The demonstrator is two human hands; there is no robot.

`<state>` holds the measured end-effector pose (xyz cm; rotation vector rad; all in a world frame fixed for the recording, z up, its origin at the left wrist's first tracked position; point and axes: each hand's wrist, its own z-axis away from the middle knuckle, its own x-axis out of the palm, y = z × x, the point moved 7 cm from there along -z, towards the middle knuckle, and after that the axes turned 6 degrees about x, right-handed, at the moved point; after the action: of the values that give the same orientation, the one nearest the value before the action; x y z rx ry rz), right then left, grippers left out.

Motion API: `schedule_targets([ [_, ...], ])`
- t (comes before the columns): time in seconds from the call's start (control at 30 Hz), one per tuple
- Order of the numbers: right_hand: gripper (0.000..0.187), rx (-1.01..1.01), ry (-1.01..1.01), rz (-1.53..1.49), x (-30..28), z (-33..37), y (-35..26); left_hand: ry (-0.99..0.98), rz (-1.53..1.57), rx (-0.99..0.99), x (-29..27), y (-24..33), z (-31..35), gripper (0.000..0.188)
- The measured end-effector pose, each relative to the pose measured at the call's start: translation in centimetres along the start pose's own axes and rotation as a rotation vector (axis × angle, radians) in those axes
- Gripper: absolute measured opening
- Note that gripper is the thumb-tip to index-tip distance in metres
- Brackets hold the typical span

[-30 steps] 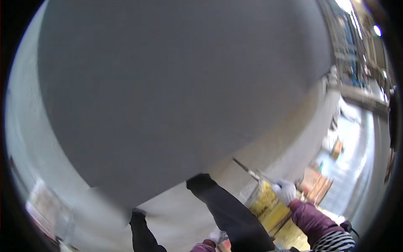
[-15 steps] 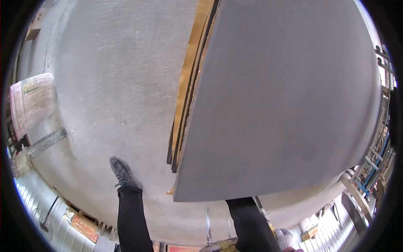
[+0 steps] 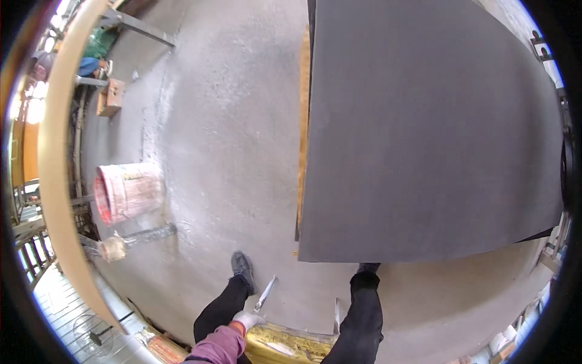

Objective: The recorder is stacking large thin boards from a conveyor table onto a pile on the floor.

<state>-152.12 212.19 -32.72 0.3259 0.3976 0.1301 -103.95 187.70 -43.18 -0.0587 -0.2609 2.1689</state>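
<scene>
Here's the white-gloved left hand (image 3: 248,320), at the left end of the yellow block (image 3: 291,344); whether the fingers (image 3: 257,318) are closed or loose, I can't tell! Just ahead of them a metal strip (image 3: 265,295) points away, and a second strip (image 3: 337,315) shows to their right, hard by the right leg (image 3: 365,303), which cuts across the block's right end. The left shoe (image 3: 242,267) is planted near, ahead. Ahead and right looms a big dark sheet (image 3: 430,133), covering the right shoe's (image 3: 368,267) toe, tan edging (image 3: 304,121) peeping out along its left side. Out left, a pink bucket (image 3: 129,191); farther, a brown box (image 3: 111,97); a pale beam (image 3: 57,170) blocks the far left!
</scene>
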Motion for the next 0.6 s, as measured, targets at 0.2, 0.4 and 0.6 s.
schedule_targets([
  [0.2,0.026,-0.1,-0.039,-0.058,3.5,-0.3,-2.8,0.229,-0.304,0.246,-4.0,3.4,0.1,0.057],
  [0.4,0.026,-0.325,-0.017,-0.005,5.3,-0.9,-6.1,0.115,-0.703,0.431,-2.4,12.2,7.8,0.053],
  [0.6,0.027,-0.74,0.274,0.42,-0.3,-3.9,-16.8,0.979,-0.024,1.524,-10.1,17.1,35.5,0.061],
])
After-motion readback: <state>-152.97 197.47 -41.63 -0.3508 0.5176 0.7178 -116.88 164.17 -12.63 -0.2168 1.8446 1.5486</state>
